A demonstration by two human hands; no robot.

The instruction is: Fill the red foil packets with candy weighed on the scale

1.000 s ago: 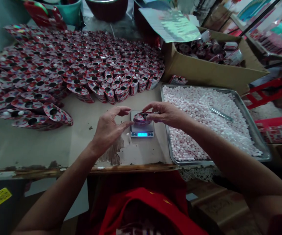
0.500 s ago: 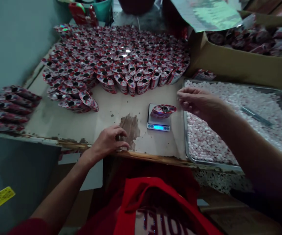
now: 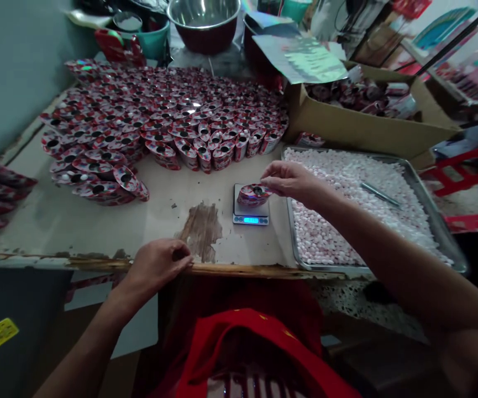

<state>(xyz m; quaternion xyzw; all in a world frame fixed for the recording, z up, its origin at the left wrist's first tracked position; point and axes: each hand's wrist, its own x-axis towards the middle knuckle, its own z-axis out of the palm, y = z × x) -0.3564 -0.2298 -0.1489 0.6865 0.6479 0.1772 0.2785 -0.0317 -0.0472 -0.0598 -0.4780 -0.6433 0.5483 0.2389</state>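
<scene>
The right hand (image 3: 290,181) has returned, fingers pinched over the packet (image 3: 254,194) on the scale (image 3: 251,213), while the left hand (image 3: 158,264), loosely curled and empty, stays at the table (image 3: 98,221) edge.

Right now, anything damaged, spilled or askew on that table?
Yes. The table's top layer is peeled away in a brown patch left of the small scale, and the front edge is chipped and ragged. A few crumbs lie near the patch. The packet rows look orderly.
</scene>
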